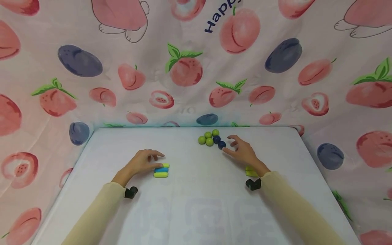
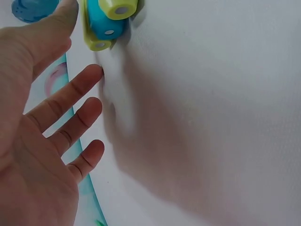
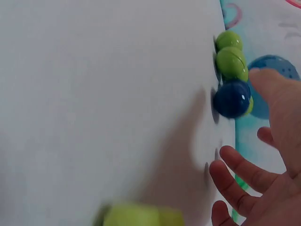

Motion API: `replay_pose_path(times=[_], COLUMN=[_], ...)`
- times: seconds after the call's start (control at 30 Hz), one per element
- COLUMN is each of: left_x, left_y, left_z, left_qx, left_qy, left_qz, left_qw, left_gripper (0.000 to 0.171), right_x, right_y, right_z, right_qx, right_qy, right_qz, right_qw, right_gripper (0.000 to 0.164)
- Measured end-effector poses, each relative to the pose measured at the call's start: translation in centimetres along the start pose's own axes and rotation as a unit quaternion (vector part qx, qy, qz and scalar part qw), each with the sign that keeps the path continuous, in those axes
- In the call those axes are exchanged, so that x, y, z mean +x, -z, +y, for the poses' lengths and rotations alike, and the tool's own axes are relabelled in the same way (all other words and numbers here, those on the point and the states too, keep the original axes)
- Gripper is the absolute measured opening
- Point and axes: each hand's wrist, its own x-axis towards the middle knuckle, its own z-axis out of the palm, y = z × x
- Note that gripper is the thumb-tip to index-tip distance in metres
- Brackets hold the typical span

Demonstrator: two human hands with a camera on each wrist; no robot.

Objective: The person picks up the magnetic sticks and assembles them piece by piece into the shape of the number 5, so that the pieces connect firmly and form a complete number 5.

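My left hand (image 1: 142,162) was relaxed and clasped nothing, its fingers apart and softly bent, the thumb at the edge of three short rods (image 1: 161,175) lying side by side: yellow-green, bright blue, yellow-green. They were smooth and rounded, with a small pale oval on the ends nearest my wrist camera. My right hand (image 1: 243,149) was likewise loose and ungripping, fingers slightly curved, the thumb just beside one of two dark blue balls (image 1: 216,139); I could not tell whether skin met ball. Near the table's far edge, these shiny spheres clustered with four glossy lime-green balls (image 1: 209,142), one showing a thin seam line. More yellow-green pieces (image 1: 251,173) lay by my right wrist, partly hidden by it. I wore cream sleeves (image 1: 95,211), with a small black device (image 1: 131,192) at each wrist. The white tabletop (image 1: 196,183) had a fine-grained surface with faint, unreadable grey marks. Behind it hung a softly rippled sheet (image 1: 183,37) printed with pink peaches, blue oval fruit and green leaves, and the slanting navy word "Happy" (image 1: 216,21).
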Motion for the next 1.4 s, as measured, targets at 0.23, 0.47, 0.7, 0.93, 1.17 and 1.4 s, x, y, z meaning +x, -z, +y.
replay_pose_path(times=[0.23, 0.47, 0.7, 0.93, 1.17, 1.4], left_x=[0.1, -0.1, -0.1, 0.1, 0.5, 0.8], left_y=[-0.5, -0.5, -0.6, -0.5, -0.6, -0.4], left_z=[-0.2, 0.2, 0.6, 1.0, 1.4, 1.5], left_qx=[0.003, -0.002, 0.012, 0.014, 0.033, 0.017], left_qy=[-0.017, -0.015, -0.016, -0.014, 0.005, 0.023], left_qz=[0.012, 0.016, 0.006, -0.011, -0.029, -0.026], left_qw=[0.9998, 0.9998, 0.9998, 0.9997, 0.999, 0.9993], left_gripper=[0.034, 0.028, 0.024, 0.02, 0.018, 0.016], right_x=[0.9, 1.3, 0.9, 0.4, 0.5, 0.5], right_y=[-1.8, -2.6, -2.3, -2.2, -2.2, -2.1], right_z=[-0.9, -1.3, -1.6, -1.4, -1.2, -1.1], right_qx=[0.037, 0.02, 0.029, 0.039, 0.041, 0.039], right_qy=[-0.035, -0.04, -0.033, -0.01, 0.001, -0.004], right_qz=[0.037, 0.067, 0.058, 0.046, 0.043, 0.031], right_qw=[0.998, 0.997, 0.997, 0.998, 0.998, 0.999], right_gripper=[0.053, 0.042, 0.035, 0.036, 0.038, 0.042])
